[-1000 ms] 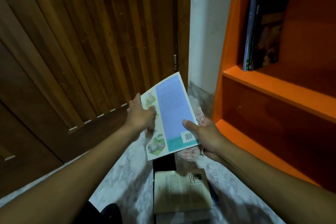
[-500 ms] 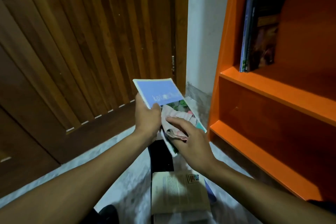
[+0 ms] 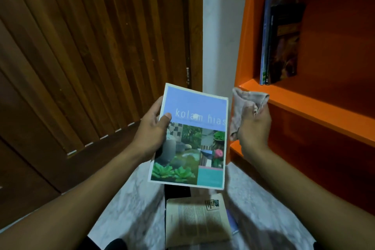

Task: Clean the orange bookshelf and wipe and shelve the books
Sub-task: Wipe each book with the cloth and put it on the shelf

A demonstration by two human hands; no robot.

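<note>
Cloth [image 3: 246, 107] now off book [image 3: 192, 138] — cover upturned.

dim, warm indoor light (soft overall), wide-angle bending at edges.

Door: dark brown wooden door with vertical slats [image 3: 85, 50] fills the left side; a small metal hinge [image 3: 188, 76] sits on its right edge.
Wall: a narrow strip of plain white wall [image 3: 220, 32] stands just right of the door.
Floor: pale grey-white marbled stone floor [image 3: 129, 203] runs below the door and wall.
Light: dim and warm; soft shadows lie across the floor.
</note>
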